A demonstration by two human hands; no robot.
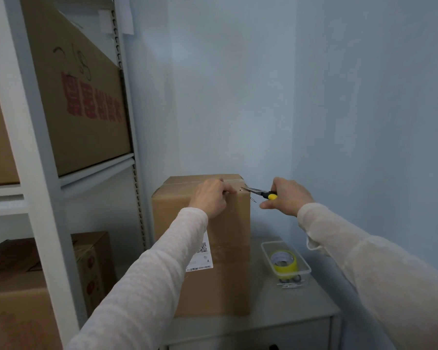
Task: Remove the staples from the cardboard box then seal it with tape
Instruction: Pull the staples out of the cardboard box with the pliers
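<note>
Cardboard box (213, 261) upright on grey cabinet (276, 322), left hand (210, 197) gripping its top front edge, right hand (287, 195) grasping pliers (259, 193), tips at the box's top right corner.

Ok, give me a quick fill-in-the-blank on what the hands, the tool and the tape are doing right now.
1. The right hand grips ____ whose tips reach the top corner of the cardboard box.
2. The left hand holds the box at its ____ edge.
3. The tape roll is ____ in colour.
4. The clear container with the tape stands to the box's ____.
Missing words: pliers; top; yellow; right.
</note>
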